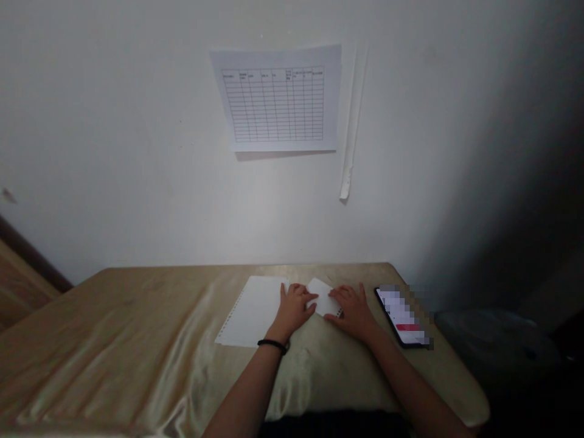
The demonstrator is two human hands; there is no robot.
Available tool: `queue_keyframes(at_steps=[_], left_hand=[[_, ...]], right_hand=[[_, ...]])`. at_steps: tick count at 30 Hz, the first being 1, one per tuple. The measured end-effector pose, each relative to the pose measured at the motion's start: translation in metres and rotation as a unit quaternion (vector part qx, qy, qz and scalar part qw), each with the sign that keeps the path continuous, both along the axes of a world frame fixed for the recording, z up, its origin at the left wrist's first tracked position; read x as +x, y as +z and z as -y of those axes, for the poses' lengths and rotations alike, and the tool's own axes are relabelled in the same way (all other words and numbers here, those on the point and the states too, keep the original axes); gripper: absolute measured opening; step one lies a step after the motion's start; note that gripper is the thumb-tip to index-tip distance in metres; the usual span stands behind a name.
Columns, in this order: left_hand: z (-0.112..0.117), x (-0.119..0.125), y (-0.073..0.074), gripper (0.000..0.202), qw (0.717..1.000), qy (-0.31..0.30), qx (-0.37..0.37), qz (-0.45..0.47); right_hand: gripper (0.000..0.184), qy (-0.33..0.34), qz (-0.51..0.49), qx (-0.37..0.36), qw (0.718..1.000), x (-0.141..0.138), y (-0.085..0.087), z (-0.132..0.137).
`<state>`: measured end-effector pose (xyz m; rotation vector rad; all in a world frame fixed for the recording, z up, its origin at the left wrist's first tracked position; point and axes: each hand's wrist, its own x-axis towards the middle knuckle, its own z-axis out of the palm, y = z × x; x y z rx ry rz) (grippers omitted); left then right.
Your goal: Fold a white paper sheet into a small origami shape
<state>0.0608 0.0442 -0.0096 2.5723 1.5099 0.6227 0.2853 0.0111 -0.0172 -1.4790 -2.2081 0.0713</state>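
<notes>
A small folded piece of white loose-leaf paper [323, 297] lies on the cloth between my two hands, with punched holes along its lower right edge. My left hand [296, 306] holds it at its left side, index finger and thumb reaching onto it. At the right edge, my right hand [352, 309] grips it with bent fingers, the thumb near the bottom corner. Left of my left hand rest flat white loose-leaf sheets [249, 310], holes down their left side. My left forearm partly covers them. A black band [272, 345] circles my left wrist.
A shiny beige cloth [150, 340] covers the table, wrinkled at the left. A lit phone [404, 319] lies right of my right hand. On the wall behind hang a printed table sheet [278, 100] and a narrow white strip [351, 134]. Wooden furniture [22, 280] stands at the left.
</notes>
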Motion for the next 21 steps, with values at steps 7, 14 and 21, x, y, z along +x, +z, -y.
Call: queue_keyframes(at_steps=[7,14,21], left_hand=[[0.006,0.005,0.003,0.018,1.000,-0.022,0.015,-0.004],[0.006,0.003,-0.003,0.017,0.996,-0.059,-0.050,0.038],[0.006,0.001,-0.005,0.031,0.994,-0.061,-0.086,0.043]], right_hand=[[0.054,0.029,0.026,-0.054,0.998,0.008,-0.001,-0.001],[0.050,0.048,0.009,-0.104,0.993,0.010,0.003,-0.002],[0.050,0.044,-0.004,-0.119,0.992,0.012,0.002,-0.004]])
